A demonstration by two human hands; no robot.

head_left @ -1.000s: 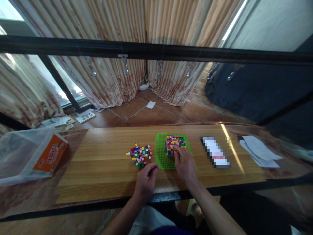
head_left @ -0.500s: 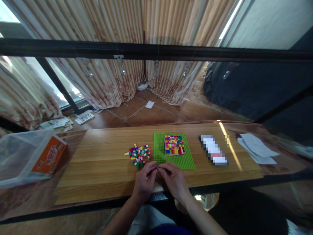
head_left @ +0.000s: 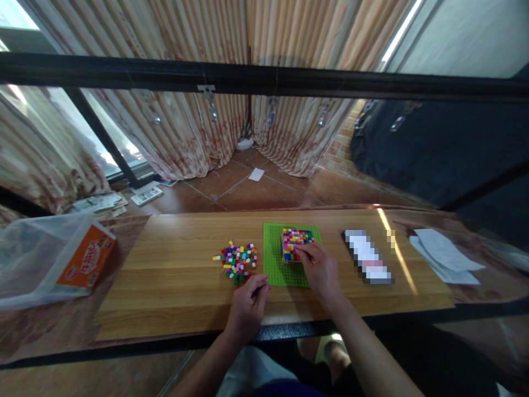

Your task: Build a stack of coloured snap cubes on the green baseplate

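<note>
A block of small multicoloured toy bricks (head_left: 294,236) stands on a green studded baseplate (head_left: 273,234). My right hand (head_left: 322,271) reaches over its right and near side, thumb and forefinger pinched at the top. A small brick seems to be between those fingertips, mostly hidden. Near the baseplate's front left corner rests my left hand (head_left: 248,303), loosely curled with thumb and forefinger slightly apart. Nothing shows between them. Just beyond the left hand lies a loose pile of small coloured bricks (head_left: 238,259).
To the right of the baseplate lies a blurred-out phone (head_left: 366,256), with white papers (head_left: 444,253) farther right. A clear plastic box (head_left: 37,259) with an orange label stands at the left. Beyond the wooden board (head_left: 177,237) runs a dark horizontal bar (head_left: 165,71).
My hands have parted. The right hand has moved forward and right from the front of the baseplate onto the brick block, while the left stays near the same spot. The view has shifted slightly.
</note>
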